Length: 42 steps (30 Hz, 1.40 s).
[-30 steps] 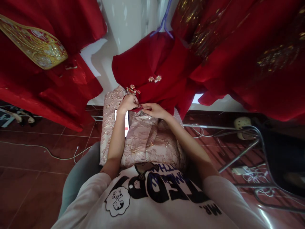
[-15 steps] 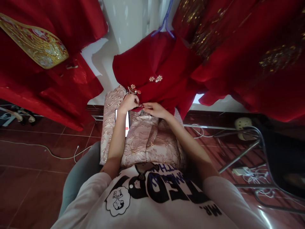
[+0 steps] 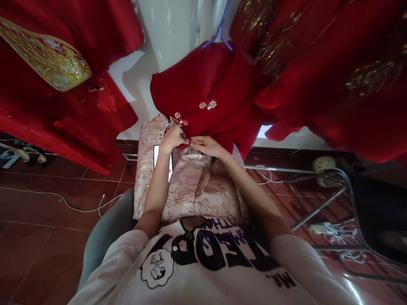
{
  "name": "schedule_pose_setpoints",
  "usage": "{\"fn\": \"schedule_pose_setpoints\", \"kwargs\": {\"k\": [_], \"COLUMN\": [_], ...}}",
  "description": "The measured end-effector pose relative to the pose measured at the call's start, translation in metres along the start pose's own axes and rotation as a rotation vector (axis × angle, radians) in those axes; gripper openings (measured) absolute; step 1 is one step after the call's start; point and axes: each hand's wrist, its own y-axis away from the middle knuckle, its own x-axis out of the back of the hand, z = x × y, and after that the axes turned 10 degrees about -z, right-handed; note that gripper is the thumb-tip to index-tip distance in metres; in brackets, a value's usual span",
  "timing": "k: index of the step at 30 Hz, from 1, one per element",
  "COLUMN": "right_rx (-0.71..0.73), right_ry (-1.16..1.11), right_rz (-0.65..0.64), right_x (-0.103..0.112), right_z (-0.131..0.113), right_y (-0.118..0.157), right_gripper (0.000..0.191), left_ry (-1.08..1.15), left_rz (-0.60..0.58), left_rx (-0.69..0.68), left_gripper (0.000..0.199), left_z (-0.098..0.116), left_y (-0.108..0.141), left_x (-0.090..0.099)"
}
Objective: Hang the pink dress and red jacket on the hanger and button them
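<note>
A red garment (image 3: 190, 93) hangs from a purple hanger (image 3: 220, 31), its lower edge drawn over my lap. Pearl-and-gold flower ornaments (image 3: 208, 105) sit on its front, and a beaded ornament (image 3: 178, 120) lies just above my left hand. My left hand (image 3: 173, 137) is closed, fingers curled and pinching at the garment's edge. Beside it my right hand (image 3: 207, 146) has its fingers together, their tips gripping the same edge near a small shiny piece (image 3: 187, 141). Whether a needle or thread is in the fingers cannot be made out.
Pink brocade fabric (image 3: 190, 186) covers my lap, with a phone (image 3: 156, 156) lit under my left forearm. Red embroidered garments (image 3: 104, 25) hang on both sides. A metal-framed black chair (image 3: 375, 203), a power strip (image 3: 318, 228) and cables stand right; another cable (image 3: 76, 209) crosses the tiles left.
My left hand has shifted and turned slightly at the garment's edge, with its fingers curled further in. My right hand and the red garment stay almost where they were.
</note>
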Motion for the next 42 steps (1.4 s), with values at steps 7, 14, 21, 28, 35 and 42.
{"fn": "schedule_pose_setpoints", "kwargs": {"k": [7, 14, 21, 28, 35, 42], "right_rx": [-0.019, -0.032, -0.048, -0.06, -0.06, -0.059], "right_ry": [-0.031, -0.053, -0.075, -0.077, -0.078, -0.071], "right_rz": [0.001, -0.014, 0.007, 0.005, 0.002, 0.012], "right_x": [-0.001, -0.002, 0.0, 0.0, -0.001, -0.003], "right_z": [-0.003, -0.009, -0.005, -0.005, -0.009, -0.018], "right_y": [0.001, 0.004, 0.002, 0.002, 0.004, 0.008], "right_gripper": [0.032, 0.026, 0.028, 0.032, 0.032, 0.027], "left_ry": [-0.152, -0.089, 0.099, 0.22, 0.297, 0.381], "left_rz": [0.006, 0.026, 0.046, 0.019, 0.0, -0.001], "left_rx": [0.019, -0.046, -0.156, -0.123, -0.135, -0.095], "left_gripper": [0.011, 0.013, 0.014, 0.021, 0.021, 0.014], "left_z": [0.007, -0.001, -0.012, -0.013, -0.017, -0.022], "left_y": [0.003, -0.001, -0.002, -0.001, -0.002, -0.007], "left_x": [0.0, 0.0, 0.0, 0.001, -0.001, -0.005]}}
